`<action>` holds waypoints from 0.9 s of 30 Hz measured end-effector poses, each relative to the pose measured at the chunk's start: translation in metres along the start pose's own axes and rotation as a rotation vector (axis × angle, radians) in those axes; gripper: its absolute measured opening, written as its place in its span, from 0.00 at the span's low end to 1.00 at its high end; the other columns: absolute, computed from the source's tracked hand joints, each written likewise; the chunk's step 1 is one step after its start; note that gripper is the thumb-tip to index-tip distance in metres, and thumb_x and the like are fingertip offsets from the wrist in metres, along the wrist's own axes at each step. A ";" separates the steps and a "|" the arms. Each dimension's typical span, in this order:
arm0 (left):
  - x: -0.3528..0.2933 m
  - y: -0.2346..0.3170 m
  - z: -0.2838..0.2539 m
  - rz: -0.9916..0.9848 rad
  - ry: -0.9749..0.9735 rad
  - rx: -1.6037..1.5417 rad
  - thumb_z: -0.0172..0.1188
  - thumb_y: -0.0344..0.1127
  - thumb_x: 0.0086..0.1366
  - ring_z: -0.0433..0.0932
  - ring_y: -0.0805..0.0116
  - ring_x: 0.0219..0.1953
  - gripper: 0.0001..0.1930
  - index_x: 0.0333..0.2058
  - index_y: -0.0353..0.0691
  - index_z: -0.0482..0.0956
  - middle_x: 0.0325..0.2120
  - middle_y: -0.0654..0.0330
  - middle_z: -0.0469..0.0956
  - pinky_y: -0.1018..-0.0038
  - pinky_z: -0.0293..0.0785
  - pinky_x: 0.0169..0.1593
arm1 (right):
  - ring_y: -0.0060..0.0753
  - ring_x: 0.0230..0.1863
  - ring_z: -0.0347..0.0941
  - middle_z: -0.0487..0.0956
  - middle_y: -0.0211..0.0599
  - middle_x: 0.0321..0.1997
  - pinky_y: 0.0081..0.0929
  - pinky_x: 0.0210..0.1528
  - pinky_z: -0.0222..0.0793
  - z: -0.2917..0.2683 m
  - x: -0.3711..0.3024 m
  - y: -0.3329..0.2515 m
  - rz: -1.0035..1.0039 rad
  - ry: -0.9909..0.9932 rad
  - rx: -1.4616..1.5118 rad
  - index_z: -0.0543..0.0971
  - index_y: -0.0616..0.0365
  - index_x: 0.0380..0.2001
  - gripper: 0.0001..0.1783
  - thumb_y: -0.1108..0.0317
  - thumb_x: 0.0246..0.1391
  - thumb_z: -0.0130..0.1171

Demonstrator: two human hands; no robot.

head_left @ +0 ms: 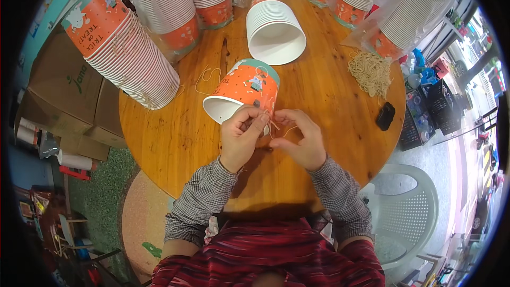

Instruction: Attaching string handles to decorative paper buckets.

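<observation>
Dark lettering marks the orange-and-teal paper bucket (244, 85) lying on its side mid-table (175, 143). Your left hand (241, 137) pinches thin beige string (274, 125) beside it; your right hand (302, 141), thumb and forefinger apart, meets the string.

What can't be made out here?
Head: whether the string is knotted; too fine, partly covered by the left hand.
Head: inside of the orange bucket; mostly hidden by its own wall.
Head: upper ends of the wrapped stacks; cut off by the upper edge.
Head: what the black object is; too small.
</observation>
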State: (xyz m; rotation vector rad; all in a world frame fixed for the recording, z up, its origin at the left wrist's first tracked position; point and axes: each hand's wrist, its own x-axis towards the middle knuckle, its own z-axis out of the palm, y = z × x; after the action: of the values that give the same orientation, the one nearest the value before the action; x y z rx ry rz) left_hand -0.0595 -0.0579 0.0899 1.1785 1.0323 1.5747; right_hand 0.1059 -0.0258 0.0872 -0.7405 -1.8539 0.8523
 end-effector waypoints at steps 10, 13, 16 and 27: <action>-0.007 -0.011 0.000 -0.025 -0.013 -0.045 0.58 0.26 0.65 0.72 0.83 0.27 0.03 0.35 0.31 0.77 0.27 0.67 0.74 0.85 0.68 0.29 | 0.22 0.31 0.77 0.80 0.36 0.32 0.18 0.35 0.74 0.016 -0.010 -0.003 0.162 0.191 0.198 0.78 0.67 0.36 0.06 0.80 0.54 0.58; -0.006 -0.011 -0.001 0.018 -0.020 -0.008 0.58 0.25 0.65 0.71 0.82 0.28 0.04 0.35 0.31 0.78 0.29 0.65 0.74 0.85 0.67 0.31 | 0.23 0.32 0.78 0.80 0.37 0.32 0.19 0.36 0.75 0.013 -0.010 -0.002 0.286 0.106 0.222 0.77 0.68 0.37 0.05 0.80 0.56 0.57; -0.006 -0.010 -0.003 0.043 -0.036 0.006 0.58 0.25 0.64 0.72 0.80 0.29 0.04 0.36 0.30 0.78 0.30 0.64 0.74 0.84 0.68 0.32 | 0.22 0.32 0.77 0.79 0.38 0.34 0.19 0.35 0.75 0.011 -0.004 -0.009 0.161 0.074 0.080 0.77 0.70 0.36 0.05 0.81 0.56 0.56; -0.010 -0.021 -0.007 0.093 -0.046 0.161 0.58 0.24 0.61 0.72 0.76 0.29 0.05 0.36 0.32 0.78 0.29 0.61 0.74 0.80 0.69 0.34 | 0.22 0.38 0.74 0.76 0.33 0.38 0.20 0.41 0.72 0.018 0.001 0.004 0.032 0.183 0.246 0.76 0.67 0.36 0.05 0.83 0.55 0.56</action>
State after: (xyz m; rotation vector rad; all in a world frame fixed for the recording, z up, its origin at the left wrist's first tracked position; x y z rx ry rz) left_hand -0.0608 -0.0625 0.0665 1.3833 1.1038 1.5511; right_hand 0.0894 -0.0267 0.0787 -0.6708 -1.5463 0.9793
